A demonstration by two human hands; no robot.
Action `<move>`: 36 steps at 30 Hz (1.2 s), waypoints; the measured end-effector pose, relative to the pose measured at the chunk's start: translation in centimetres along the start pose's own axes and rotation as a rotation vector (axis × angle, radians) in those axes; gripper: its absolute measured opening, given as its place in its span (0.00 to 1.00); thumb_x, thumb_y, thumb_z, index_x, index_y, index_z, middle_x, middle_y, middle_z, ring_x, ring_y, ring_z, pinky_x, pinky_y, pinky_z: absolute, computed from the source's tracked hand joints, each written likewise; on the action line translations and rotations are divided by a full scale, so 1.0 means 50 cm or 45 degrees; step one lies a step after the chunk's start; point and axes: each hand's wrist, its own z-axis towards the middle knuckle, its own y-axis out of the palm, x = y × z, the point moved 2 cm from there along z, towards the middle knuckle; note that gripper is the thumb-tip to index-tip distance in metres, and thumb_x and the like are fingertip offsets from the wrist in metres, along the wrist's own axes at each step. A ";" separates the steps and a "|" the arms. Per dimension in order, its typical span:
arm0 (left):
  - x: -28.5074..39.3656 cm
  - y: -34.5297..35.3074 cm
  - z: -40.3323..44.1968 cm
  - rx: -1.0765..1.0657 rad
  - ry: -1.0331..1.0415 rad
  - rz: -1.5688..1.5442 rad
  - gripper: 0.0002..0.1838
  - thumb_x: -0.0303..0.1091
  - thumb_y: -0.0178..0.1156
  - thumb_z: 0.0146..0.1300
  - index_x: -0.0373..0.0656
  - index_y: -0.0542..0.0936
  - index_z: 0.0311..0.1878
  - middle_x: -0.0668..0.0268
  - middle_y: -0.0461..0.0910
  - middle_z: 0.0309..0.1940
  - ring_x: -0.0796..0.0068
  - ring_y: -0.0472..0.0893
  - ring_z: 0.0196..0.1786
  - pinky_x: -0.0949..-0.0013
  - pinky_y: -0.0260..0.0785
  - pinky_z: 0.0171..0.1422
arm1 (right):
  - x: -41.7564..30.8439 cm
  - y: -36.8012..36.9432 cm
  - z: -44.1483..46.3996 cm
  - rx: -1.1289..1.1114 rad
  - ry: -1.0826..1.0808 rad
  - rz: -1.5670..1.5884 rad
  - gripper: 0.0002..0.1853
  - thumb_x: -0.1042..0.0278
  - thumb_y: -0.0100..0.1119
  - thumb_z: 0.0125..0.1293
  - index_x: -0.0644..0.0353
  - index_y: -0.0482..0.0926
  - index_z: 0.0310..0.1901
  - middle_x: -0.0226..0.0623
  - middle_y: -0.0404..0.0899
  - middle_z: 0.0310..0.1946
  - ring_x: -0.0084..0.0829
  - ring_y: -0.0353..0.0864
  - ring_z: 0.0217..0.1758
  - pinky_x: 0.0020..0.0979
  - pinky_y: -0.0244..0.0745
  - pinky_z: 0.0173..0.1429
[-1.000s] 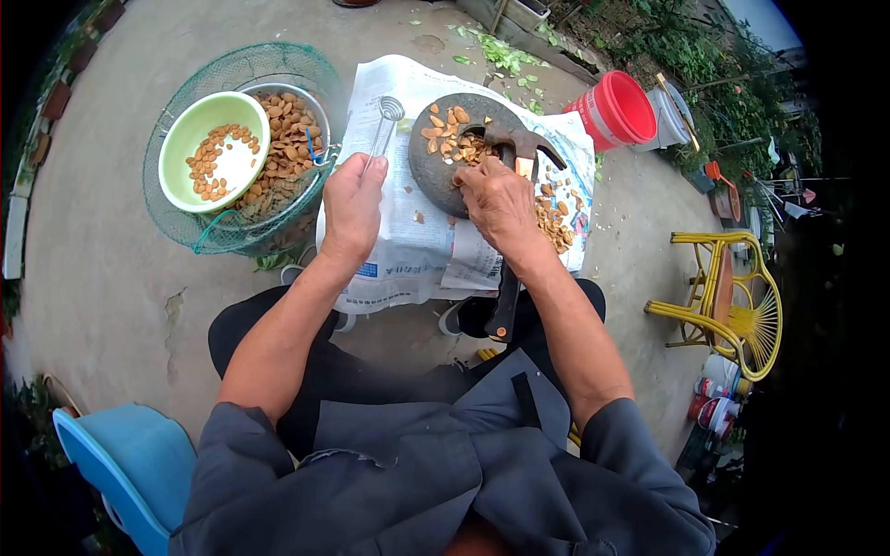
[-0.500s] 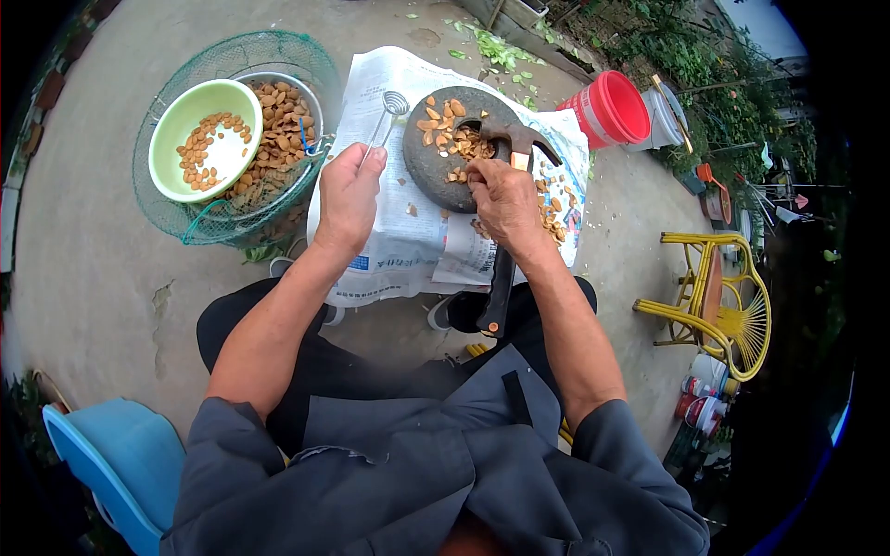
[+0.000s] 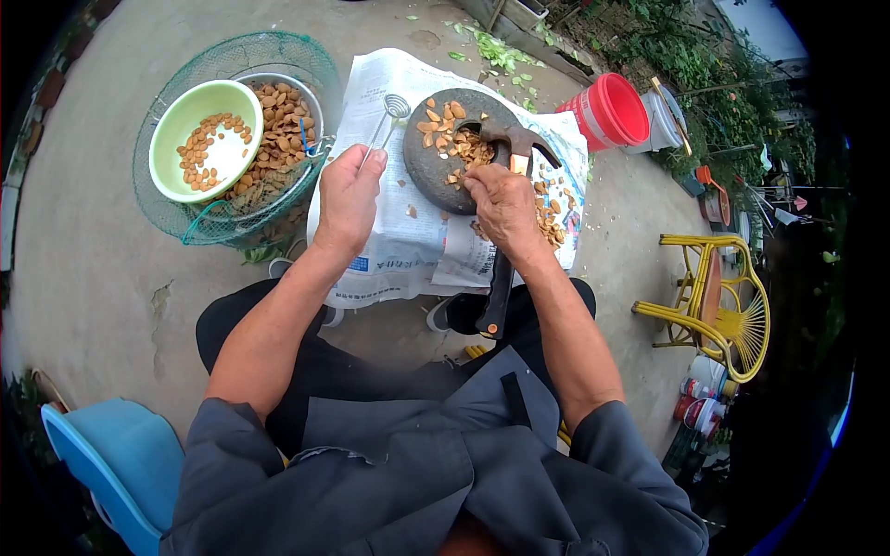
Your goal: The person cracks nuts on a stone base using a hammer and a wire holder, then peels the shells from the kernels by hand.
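My left hand [image 3: 349,199] is closed round the thin handle of a coiled wire tool [image 3: 396,107], its round head upward over newspaper [image 3: 399,236]. Beside the hammer head, my right hand [image 3: 501,199] has its fingers pinched together at the lower right of a round dark stone [image 3: 428,167]; what they hold is hidden. Brown nut pieces and shells [image 3: 471,148] lie on the stone. The claw hammer [image 3: 501,295] rests across the stone's right side, its handle passing under my right hand toward my knees. More shell pieces [image 3: 552,222] lie on the newspaper to the right.
At the left, a pale green bowl [image 3: 165,139] with kernels sits over a metal basin [image 3: 318,104] of nuts, inside green netting [image 3: 153,218]. A red bucket [image 3: 607,111] stands at the upper right, a yellow chair [image 3: 742,324] at right, a blue tub [image 3: 139,454] at lower left.
The whole view has shifted a little, moving the scene slightly left. My right hand has moved slightly at the stone's lower right edge. My left hand still holds the wire tool.
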 end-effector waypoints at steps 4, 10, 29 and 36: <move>-0.012 0.007 0.000 0.012 -0.038 -0.046 0.14 0.36 0.55 0.73 0.40 0.74 0.31 0.77 0.65 0.20 0.87 0.61 0.25 0.75 0.56 0.28 | -0.018 -0.007 0.000 -0.001 0.542 0.713 0.07 0.73 0.59 0.64 0.67 0.84 0.36 0.33 0.79 0.21 0.23 0.76 0.20 0.26 0.69 0.25; -0.048 0.009 0.002 0.041 0.112 0.123 0.14 0.36 0.55 0.72 0.41 0.74 0.29 0.75 0.67 0.20 0.85 0.64 0.24 0.73 0.56 0.27 | -0.169 0.026 0.115 -0.151 0.403 0.665 0.07 0.72 0.61 0.59 0.67 0.84 0.32 0.33 0.80 0.20 0.21 0.77 0.19 0.24 0.72 0.26; -0.001 -0.017 0.006 0.025 -0.230 -0.413 0.12 0.39 0.49 0.77 0.45 0.71 0.36 0.78 0.62 0.17 0.89 0.53 0.14 0.79 0.45 0.16 | -0.020 -0.003 0.166 0.144 0.184 -0.259 0.13 0.73 0.54 0.60 0.63 0.86 0.44 0.50 0.84 0.28 0.39 0.85 0.32 0.36 0.78 0.42; 0.004 0.000 0.018 0.012 -0.299 -0.414 0.12 0.39 0.49 0.77 0.46 0.69 0.35 0.79 0.59 0.18 0.89 0.51 0.14 0.80 0.44 0.16 | -0.019 0.026 0.114 0.034 -0.011 -0.056 0.13 0.73 0.57 0.56 0.60 0.85 0.43 0.50 0.84 0.32 0.52 0.83 0.37 0.45 0.77 0.46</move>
